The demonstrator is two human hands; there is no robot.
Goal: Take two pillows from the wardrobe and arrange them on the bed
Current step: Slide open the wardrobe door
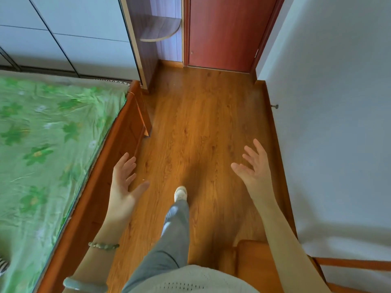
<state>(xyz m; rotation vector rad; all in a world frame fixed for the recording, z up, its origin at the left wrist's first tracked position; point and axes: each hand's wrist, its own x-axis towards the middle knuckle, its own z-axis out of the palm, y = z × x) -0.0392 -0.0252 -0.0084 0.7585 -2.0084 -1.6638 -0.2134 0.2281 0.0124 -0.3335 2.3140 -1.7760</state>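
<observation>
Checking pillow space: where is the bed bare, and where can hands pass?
The green sheet is bare between wardrobe and bed frame, except a striped item at its near corner. The floor between frame and wall is open, tightest beside the wooden furniture.

You had one view only: head cam, worn on you, wide-angle, pitched forward and down. It faced along the wooden floor (201, 123) toward the red door (222, 32) at the top of frame, the farthest thing in view. Your left hand (124, 182) and right hand (254, 166) sat close to the lens at mid-height, forearms running out of the bottom edge. Your shoe (180, 193) landed near centre, almost straight below. The bed (53, 144) filled the left side, near and cut by the frame edge. The wardrobe (74, 28) sat top left, farther off. The wall (338, 102) took the right side.
</observation>
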